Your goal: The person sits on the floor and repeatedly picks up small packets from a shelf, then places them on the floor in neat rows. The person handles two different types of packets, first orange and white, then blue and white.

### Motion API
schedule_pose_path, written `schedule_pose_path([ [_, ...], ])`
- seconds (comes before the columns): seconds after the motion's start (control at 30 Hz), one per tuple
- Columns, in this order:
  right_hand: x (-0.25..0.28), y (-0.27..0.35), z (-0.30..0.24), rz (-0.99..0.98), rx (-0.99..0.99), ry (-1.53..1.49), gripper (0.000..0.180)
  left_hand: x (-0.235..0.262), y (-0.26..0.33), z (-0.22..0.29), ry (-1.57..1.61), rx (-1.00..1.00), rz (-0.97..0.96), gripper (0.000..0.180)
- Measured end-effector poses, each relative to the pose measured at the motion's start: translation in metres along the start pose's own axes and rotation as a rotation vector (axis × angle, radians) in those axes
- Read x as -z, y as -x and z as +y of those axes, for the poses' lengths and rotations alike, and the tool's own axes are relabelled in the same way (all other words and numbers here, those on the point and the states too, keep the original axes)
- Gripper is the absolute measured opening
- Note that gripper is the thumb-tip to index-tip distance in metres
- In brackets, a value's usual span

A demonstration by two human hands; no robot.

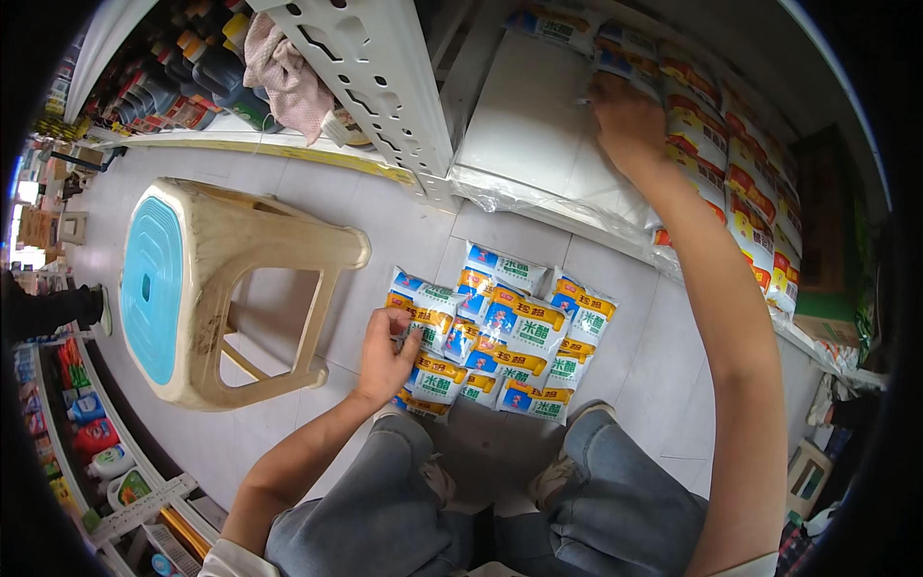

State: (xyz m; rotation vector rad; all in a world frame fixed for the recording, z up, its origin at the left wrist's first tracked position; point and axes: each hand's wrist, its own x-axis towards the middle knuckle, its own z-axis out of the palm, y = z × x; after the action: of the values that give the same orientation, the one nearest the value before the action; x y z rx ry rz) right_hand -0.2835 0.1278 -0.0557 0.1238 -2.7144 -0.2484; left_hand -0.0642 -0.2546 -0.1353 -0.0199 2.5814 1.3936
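Our left hand (385, 358) pinches one of the pouches (500, 346) piled on the near floor (615, 385) while our right hand (627, 120) lies flat on the far shelf row (731, 173), which could slump if nudged.

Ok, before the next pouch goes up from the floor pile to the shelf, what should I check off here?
1. Left hand on a pouch in the floor pile: ok, fingers on the pile's left edge.
2. Left grip closed around one pouch: cannot tell.
3. Right hand free: cannot tell, it is pressed on the shelf row.
4. Bare shelf space beside the row: ok.
5. Stool apart from the pile: ok.
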Motion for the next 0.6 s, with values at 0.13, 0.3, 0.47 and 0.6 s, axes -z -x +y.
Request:
schedule_pose_path([
  [0.13, 0.006, -0.014, 0.025, -0.015, -0.259, -0.205, 0.020, -0.003, 0.003, 0.010, 0.078, -0.019, -0.025, 0.021],
  [0.3, 0.060, -0.004, 0.036, 0.219, -0.276, -0.634, 0.019, -0.002, 0.002, 0.033, 0.434, 0.158, -0.199, 0.014],
  [0.47, 0.148, 0.041, -0.033, 0.010, -0.168, -1.114, 0.016, 0.012, -0.004, 0.095, 0.994, 0.281, -0.539, 0.038],
  [0.6, 0.183, 0.093, -0.089, -0.020, 0.388, -1.043, 0.009, 0.018, 0.006, 0.143, 1.612, 0.383, -0.766, 0.060],
])
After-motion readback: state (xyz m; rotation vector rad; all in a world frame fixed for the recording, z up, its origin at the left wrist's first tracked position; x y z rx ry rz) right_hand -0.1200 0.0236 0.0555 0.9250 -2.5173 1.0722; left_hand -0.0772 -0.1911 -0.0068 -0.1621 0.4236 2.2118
